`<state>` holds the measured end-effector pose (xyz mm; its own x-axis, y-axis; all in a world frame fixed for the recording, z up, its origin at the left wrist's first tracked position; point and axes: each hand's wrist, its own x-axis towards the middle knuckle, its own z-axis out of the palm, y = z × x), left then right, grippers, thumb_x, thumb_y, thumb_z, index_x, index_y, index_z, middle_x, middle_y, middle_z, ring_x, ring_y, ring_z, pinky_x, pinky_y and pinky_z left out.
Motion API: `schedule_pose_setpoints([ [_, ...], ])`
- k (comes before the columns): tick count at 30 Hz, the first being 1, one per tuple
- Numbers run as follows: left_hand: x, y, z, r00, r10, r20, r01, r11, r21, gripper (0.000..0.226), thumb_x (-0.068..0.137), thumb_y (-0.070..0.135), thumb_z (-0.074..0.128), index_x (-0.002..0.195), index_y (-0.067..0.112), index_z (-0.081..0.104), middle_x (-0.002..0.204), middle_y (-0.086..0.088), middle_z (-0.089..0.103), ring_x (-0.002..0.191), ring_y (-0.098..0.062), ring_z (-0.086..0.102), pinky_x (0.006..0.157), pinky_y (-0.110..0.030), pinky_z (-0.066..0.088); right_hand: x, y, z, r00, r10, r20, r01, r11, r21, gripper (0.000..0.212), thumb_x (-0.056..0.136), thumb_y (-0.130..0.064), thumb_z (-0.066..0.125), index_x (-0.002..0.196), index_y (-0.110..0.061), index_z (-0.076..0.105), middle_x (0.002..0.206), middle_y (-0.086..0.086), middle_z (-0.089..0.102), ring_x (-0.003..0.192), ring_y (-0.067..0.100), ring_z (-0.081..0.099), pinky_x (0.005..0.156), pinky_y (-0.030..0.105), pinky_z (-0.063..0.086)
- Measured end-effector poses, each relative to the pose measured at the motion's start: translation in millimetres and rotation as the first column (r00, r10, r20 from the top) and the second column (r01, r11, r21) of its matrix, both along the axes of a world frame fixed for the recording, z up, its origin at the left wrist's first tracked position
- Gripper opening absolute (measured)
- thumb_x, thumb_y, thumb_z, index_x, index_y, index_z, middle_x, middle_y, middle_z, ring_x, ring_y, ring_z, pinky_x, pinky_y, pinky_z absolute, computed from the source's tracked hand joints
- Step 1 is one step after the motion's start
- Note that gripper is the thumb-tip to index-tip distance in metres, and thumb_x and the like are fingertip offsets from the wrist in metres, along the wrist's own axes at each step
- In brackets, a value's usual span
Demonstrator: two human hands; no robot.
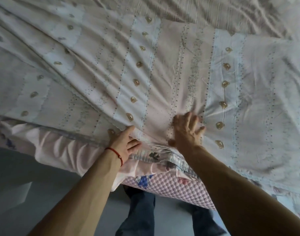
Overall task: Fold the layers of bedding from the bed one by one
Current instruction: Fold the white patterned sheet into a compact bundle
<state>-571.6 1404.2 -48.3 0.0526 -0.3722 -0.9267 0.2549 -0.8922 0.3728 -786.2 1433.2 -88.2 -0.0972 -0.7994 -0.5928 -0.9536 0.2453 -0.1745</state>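
Head view, looking down over the near edge of the bed.

Top sheet [162,65], pale pink and pale blue in stripes with small bear prints, spread over nearly the whole picture from 9 o'clock to 3 o'clock, wrinkled, with folds running toward the hands. At 12 o'clock, a plainer beige layer [213,12], crumpled, beyond the far edge of the striped sheet. Near edge of the bed running from 9 o'clock down to 5 o'clock. Under this edge, a pink gathered frill [60,150] at 8 o'clock, hanging down; a quilted layer with flower print [162,159] just below the hands; a pink dimpled pad [171,186] at 6 o'clock, sticking out past the edge. Grey floor [26,176] open at 7 o'clock; legs in dark jeans [140,210] at 6 o'clock, close against the bed.

Left hand [124,143] at the edge, near centre, slightly toward 7 o'clock: arm reaching up from 7 o'clock, thumb on top of the sheet edge, fingers curled under it, pinching the hem of the top sheet. Red string bracelet [116,155] on this wrist.

Right hand [186,132] just beside the left one, toward 3 o'clock: arm coming from 5 o'clock, palm down, fingers spread and bent, pressing into the top sheet and gathering fabric; cannot tell whether really gripped or only pressed.
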Motion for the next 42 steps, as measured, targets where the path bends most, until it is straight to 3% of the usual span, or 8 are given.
schedule_pose_setpoints([
  [8,46,-33,-25,1.000,0.002,0.013,-0.003,0.997,0.081,0.021,0.096,0.008,0.065,0.115,0.001,0.060,0.139,-0.021,0.054,0.124,-0.031,0.052,0.099,-0.037,0.047,23,-22,-7,0.982,-0.046,-0.185,0.063,0.994,0.088,0.076,0.096,0.004,0.035,0.162,-0.012,0.000,0.162,0.033,-0.017,0.147,0.059,-0.012,0.108,0.084,0.012],
  [15,59,-44,-3,0.994,0.032,-0.100,-0.014,0.985,0.174,0.035,0.096,0.005,0.064,0.129,-0.003,0.056,0.132,-0.024,0.057,0.120,-0.035,0.055,0.103,-0.043,0.048,29,-17,-28,0.951,-0.075,-0.302,0.100,0.993,0.070,0.064,0.098,0.015,0.022,0.157,-0.010,0.024,0.163,0.035,0.001,0.147,0.063,-0.001,0.100,0.089,0.016],
  [21,114,-98,7,0.932,0.269,-0.243,-0.259,0.963,0.072,0.010,0.095,0.018,0.063,0.099,0.009,0.064,0.102,-0.009,0.063,0.105,-0.027,0.059,0.102,-0.043,0.048,34,-14,-27,0.924,-0.110,-0.365,0.128,0.991,0.026,0.059,0.094,0.016,0.040,0.149,-0.006,0.039,0.158,0.038,0.017,0.144,0.064,0.012,0.095,0.091,0.021],
  [24,144,-137,9,0.936,0.237,-0.259,-0.242,0.970,0.015,0.011,0.096,0.025,0.062,0.093,0.015,0.063,0.097,-0.007,0.067,0.104,-0.026,0.063,0.104,-0.042,0.047,36,-14,-22,0.925,-0.096,-0.369,0.099,0.995,-0.009,0.065,0.095,0.013,0.011,0.152,-0.009,0.034,0.162,0.033,0.009,0.148,0.059,0.003,0.101,0.088,0.021],
  [31,190,-141,6,0.994,-0.108,-0.034,0.104,0.990,-0.093,0.019,0.097,0.021,0.063,0.113,0.010,0.066,0.113,-0.014,0.073,0.094,-0.026,0.074,0.076,-0.039,0.060,70,-24,28,0.888,-0.420,-0.188,0.420,0.906,-0.042,0.089,0.078,0.006,0.070,0.150,-0.032,0.033,0.160,0.010,0.017,0.145,0.039,0.025,0.108,0.075,0.033],
  [36,222,-105,14,0.987,-0.150,0.050,0.153,0.986,-0.065,0.019,0.097,0.014,0.064,0.111,0.000,0.064,0.100,-0.020,0.075,0.085,-0.034,0.076,0.067,-0.040,0.063,194,-25,83,0.491,-0.863,0.117,0.805,0.399,-0.439,0.041,0.084,-0.009,0.063,0.122,-0.022,0.061,0.121,0.007,0.062,0.110,0.027,0.059,0.090,0.041,0.048],
  [38,228,-95,8,0.973,-0.196,0.125,0.205,0.977,-0.060,0.026,0.091,0.020,0.073,0.104,0.000,0.065,0.094,-0.019,0.075,0.083,-0.036,0.076,0.069,-0.044,0.064,230,-24,80,0.218,-0.954,0.207,0.934,0.143,-0.328,0.019,0.088,-0.029,0.064,0.105,-0.020,0.063,0.098,0.003,0.067,0.092,0.026,0.062,0.081,0.039,0.046],
  [42,236,-106,4,0.972,-0.233,0.005,0.233,0.972,0.023,0.013,0.094,0.005,0.067,0.104,0.000,0.062,0.097,-0.020,0.071,0.071,-0.027,0.075,0.058,-0.033,0.063,272,-25,48,-0.276,-0.891,0.361,0.960,-0.271,0.066,0.066,0.071,-0.076,0.063,0.081,-0.011,0.070,0.071,0.007,0.075,0.070,0.029,0.073,0.079,0.052,0.061],
])
